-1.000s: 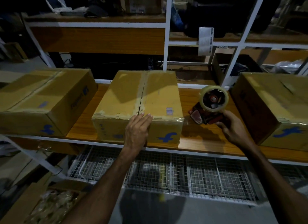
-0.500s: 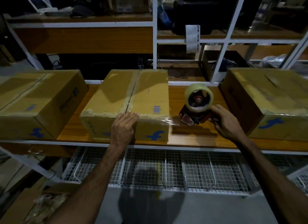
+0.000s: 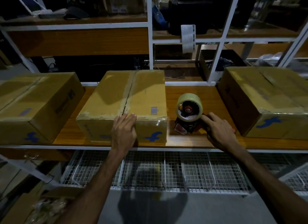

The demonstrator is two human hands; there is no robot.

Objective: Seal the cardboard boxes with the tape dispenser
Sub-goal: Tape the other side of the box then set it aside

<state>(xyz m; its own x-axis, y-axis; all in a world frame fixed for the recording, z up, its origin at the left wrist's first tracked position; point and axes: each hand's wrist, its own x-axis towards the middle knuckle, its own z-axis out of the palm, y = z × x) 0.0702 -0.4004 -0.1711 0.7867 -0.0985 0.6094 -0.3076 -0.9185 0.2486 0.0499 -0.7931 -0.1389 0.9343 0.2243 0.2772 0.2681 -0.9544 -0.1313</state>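
shelving of white frame and wood holds everything here; the wooden shelf board (image 3: pixel 191 141) carries three cardboard boxes side by side, well apart from one another. left box (image 3: pixel 35 105) and right box (image 3: pixel 266 100) both show a taped centre seam. middle box (image 3: pixel 124 103) sits straight ahead, brown, stiff-walled, with a blue logo on its near face, a small barcode label on top, and clear tape glinting along its near top edge; the centre seam still looks split near the front. such a box probably slides easily on the smooth board, so it wants steadying from the front or top.

tape dispenser (image 3: pixel 188 117) stands on the board just beside the middle box, to its right: a clear tape roll on a red and dark frame. it is likely light and rigid, best taken by the handle at its right, away from the toothed cutter, which is too dark to make out.

left hand (image 3: pixel 124 132) lies flat with straight fingers pressed against the middle box's near top edge. right hand (image 3: pixel 220 131) rests at the dispenser's handle, fingers loosely extended and touching it; a firm grasp cannot be confirmed.
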